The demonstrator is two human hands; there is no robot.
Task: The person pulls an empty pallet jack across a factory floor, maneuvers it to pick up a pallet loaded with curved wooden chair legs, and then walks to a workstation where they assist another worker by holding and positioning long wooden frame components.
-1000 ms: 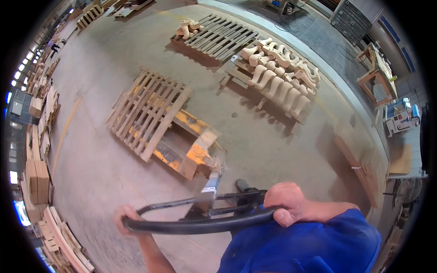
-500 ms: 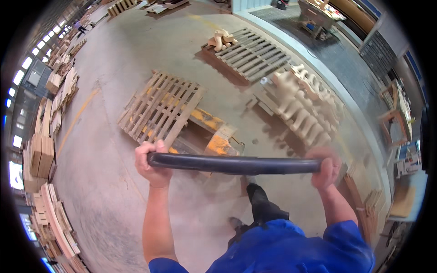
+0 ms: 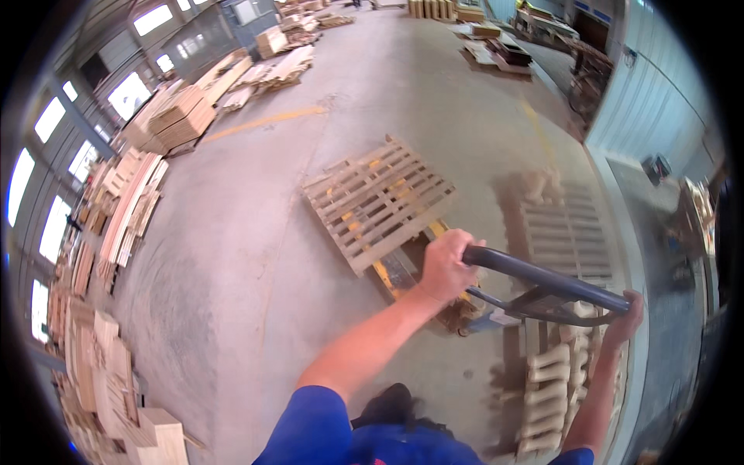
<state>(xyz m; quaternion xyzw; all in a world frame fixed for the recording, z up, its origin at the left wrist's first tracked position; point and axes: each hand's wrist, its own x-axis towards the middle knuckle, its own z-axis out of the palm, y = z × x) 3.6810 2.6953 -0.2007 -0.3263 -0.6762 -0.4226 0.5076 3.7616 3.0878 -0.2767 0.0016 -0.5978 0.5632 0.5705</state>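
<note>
Workshop interior as seen around me. A bare grey concrete floor (image 3: 256, 256) fills the hall, crossed by a yellow painted line (image 3: 263, 122). Left of this line, stacks of cut timber (image 3: 174, 112) run along a wall of bright windows (image 3: 128, 93), which supply daylight. Beyond the line, more lumber piles (image 3: 283, 66) lie by the far wall. Right of it, a pale corrugated metal wall (image 3: 647, 101) rises.

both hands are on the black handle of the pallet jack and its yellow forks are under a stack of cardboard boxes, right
Not quite. In the head view the left hand and right hand do grip the black handle of the pallet jack, but its yellow forks sit under an empty wooden pallet, not cardboard boxes.
</note>
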